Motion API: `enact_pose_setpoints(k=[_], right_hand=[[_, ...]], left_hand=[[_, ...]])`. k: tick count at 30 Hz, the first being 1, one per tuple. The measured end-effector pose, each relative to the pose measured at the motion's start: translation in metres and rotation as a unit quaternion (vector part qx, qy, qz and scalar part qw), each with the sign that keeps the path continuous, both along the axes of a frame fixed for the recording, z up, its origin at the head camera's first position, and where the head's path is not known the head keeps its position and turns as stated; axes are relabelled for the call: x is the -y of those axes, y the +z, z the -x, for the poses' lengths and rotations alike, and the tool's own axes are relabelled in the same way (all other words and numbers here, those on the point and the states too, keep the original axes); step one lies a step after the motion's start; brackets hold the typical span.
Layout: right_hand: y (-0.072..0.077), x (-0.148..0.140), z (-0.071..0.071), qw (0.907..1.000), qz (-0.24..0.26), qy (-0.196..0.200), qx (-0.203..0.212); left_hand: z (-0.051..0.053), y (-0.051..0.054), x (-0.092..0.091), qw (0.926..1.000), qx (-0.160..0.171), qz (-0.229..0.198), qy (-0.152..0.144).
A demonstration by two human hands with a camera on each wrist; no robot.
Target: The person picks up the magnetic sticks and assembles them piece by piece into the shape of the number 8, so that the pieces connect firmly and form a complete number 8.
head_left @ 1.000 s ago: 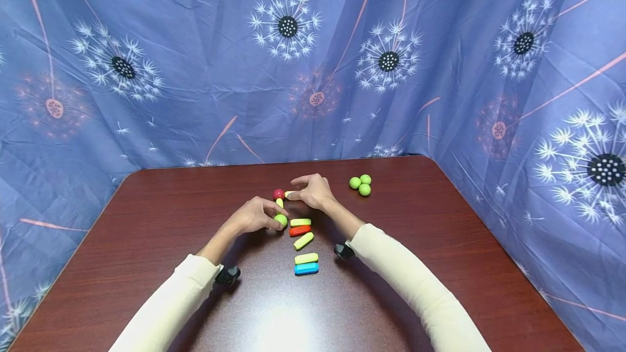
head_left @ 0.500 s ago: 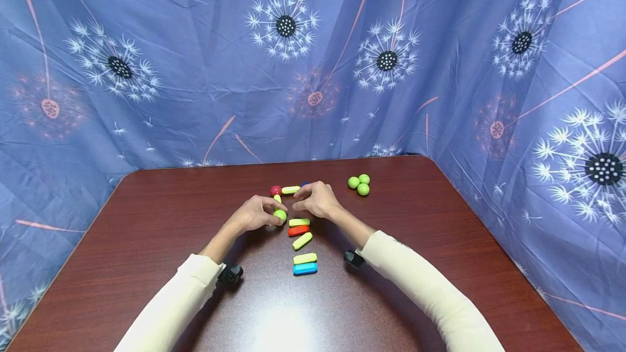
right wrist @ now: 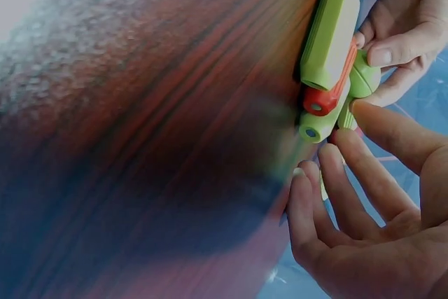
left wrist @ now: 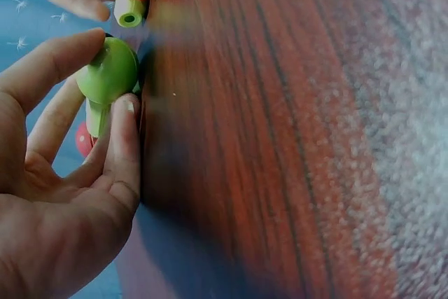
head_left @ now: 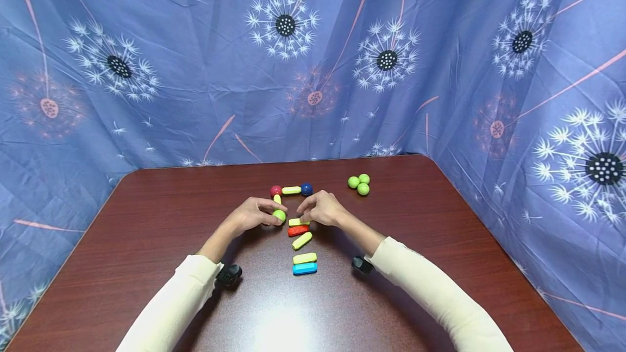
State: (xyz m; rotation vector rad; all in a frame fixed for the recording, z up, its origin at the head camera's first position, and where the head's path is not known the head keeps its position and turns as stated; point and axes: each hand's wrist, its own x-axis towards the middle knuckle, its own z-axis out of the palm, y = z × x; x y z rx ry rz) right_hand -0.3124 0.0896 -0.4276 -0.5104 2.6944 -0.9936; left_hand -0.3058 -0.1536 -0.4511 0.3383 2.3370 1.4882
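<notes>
My left hand point(head_left: 253, 213) pinches a green ball point(left wrist: 108, 71) between thumb and fingers. From that ball a yellow-green stick point(head_left: 277, 199) runs back to a red ball point(head_left: 276, 190). A second yellow-green stick point(head_left: 292, 190) joins the red ball to a dark blue ball point(head_left: 306, 189). My right hand point(head_left: 323, 209) hovers with fingers spread and slightly bent beside the end of a loose yellow-green stick point(right wrist: 318, 125). No grip on that stick shows in the right wrist view. A red stick point(head_left: 298, 231) lies directly in front of it.
Nearer on the brown table point(head_left: 146, 243) lie a slanted yellow-green stick point(head_left: 302, 241), another yellow-green stick point(head_left: 305, 258) and a blue stick point(head_left: 305, 269). Three green balls point(head_left: 359, 184) cluster at the back right. A blue patterned curtain point(head_left: 210, 69) hangs behind the table.
My right hand has come away from the back yellow-green stick and moved nearer, to the loose sticks, uncovering the dark blue ball. My left hand stays at the green ball.
</notes>
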Motion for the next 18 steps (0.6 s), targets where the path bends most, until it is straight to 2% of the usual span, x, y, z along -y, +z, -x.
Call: enact_pose_setpoints(k=[7,12,18], right_hand=[[-0.002,-0.003,-0.001,0.9998,0.006,0.002,0.021],[-0.004,-0.003,-0.001,0.9995,0.006,-0.003,0.03],[-0.006,-0.003,-0.001,0.9995,0.008,-0.013,0.027]], left_hand=[[0.002,-0.002,0.003,0.9986,0.04,-0.034,-0.005],[0.002,-0.003,0.007,0.9983,0.043,-0.036,-0.015],[0.003,-0.004,0.011,0.997,0.06,-0.047,-0.01]])
